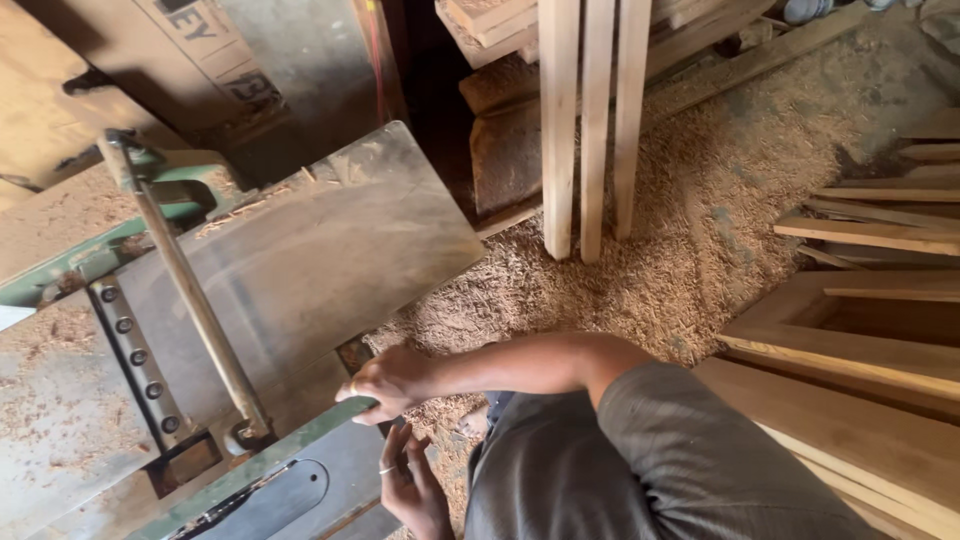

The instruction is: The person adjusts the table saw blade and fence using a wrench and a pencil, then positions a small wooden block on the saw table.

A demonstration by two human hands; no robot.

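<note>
The jointer table point(300, 260), a grey steel slab dusted with shavings, fills the left of the view. One hand point(385, 385) grips its green front edge point(300, 445), fingers curled over the rim; which hand this is cannot be told for certain. The other hand point(412, 485) hangs just below it, fingers loosely spread, holding nothing. A metal rod point(190, 290) lies diagonally across the table. Sawdust point(640, 260) covers the floor beyond, where planed boards point(590, 120) stand upright and wooden frames point(860, 330) lie at right.
</note>
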